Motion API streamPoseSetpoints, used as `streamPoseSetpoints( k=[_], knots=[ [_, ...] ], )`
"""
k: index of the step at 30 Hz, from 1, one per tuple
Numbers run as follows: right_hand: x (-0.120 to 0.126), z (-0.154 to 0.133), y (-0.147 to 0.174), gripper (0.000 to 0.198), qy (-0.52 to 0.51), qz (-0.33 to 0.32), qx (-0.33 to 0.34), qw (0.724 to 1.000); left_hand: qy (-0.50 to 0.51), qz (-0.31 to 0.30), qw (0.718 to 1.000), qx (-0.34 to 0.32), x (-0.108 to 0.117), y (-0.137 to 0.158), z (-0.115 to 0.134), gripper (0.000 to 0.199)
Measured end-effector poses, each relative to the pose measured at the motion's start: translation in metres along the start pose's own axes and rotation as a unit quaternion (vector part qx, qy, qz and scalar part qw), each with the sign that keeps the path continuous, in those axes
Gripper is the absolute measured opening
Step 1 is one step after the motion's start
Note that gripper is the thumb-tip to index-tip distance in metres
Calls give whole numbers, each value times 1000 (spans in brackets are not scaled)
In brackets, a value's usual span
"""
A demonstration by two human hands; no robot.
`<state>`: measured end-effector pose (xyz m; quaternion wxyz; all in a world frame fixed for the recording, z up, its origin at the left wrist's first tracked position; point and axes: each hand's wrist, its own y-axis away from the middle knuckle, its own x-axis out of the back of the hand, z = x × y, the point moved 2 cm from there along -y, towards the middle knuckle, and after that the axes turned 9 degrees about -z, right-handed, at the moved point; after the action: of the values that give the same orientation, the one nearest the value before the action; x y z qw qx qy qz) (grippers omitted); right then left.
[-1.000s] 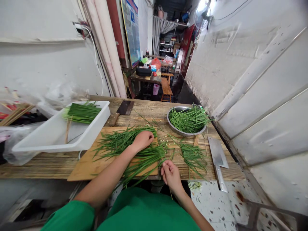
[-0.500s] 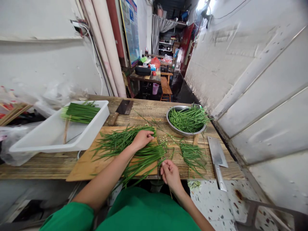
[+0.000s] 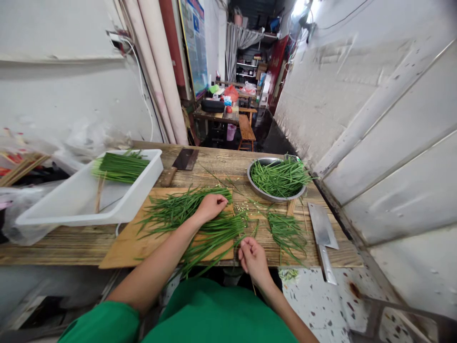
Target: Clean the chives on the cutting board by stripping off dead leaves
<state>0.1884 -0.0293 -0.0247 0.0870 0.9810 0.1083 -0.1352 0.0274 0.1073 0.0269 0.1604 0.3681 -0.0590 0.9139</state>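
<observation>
My left hand [image 3: 211,207] rests over a spread of long green chives [image 3: 174,209] on a wooden cutting board [image 3: 124,247]. Its thumb and fingertips are pinched together near the cut ends; what lies between them is too small to make out. Lower right, at the board's edge, my right hand [image 3: 254,259] is closed, with part of a thin wooden skewer [image 3: 253,288] showing below it. Chive stems lie against its fingertips. To its right lies a smaller bunch of chives [image 3: 285,233] on the table.
A steel bowl [image 3: 250,183] heaped with chives stands behind. One cleaver [image 3: 322,226] lies at the right, its handle over the table edge; a dark one [image 3: 186,159] lies at the back. A white tray [image 3: 60,214] with chives and sticks sits left. Small cut bits dot the wooden table [image 3: 221,159].
The fingertips of my left hand have drawn closer together. My right hand and the chives look the same.
</observation>
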Motion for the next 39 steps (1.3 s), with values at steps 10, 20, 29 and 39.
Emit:
streamPoseSetpoints(
  k=[10,20,29,39],
  knots=[
    [2,3,-1,34,4,-4,7,1000,134,12,990,43,-1,0,1,20],
    [1,1,-1,35,2,-3,6,1000,112,6,993,23,-4,-1,-2,23],
    [1,0,-1,36,4,1,1,1000,147,27,989,22,-7,1,2,21],
    [1,1,-1,36,-2,-5,1,1000,124,25,992,16,-5,3,5,22]
  ],
)
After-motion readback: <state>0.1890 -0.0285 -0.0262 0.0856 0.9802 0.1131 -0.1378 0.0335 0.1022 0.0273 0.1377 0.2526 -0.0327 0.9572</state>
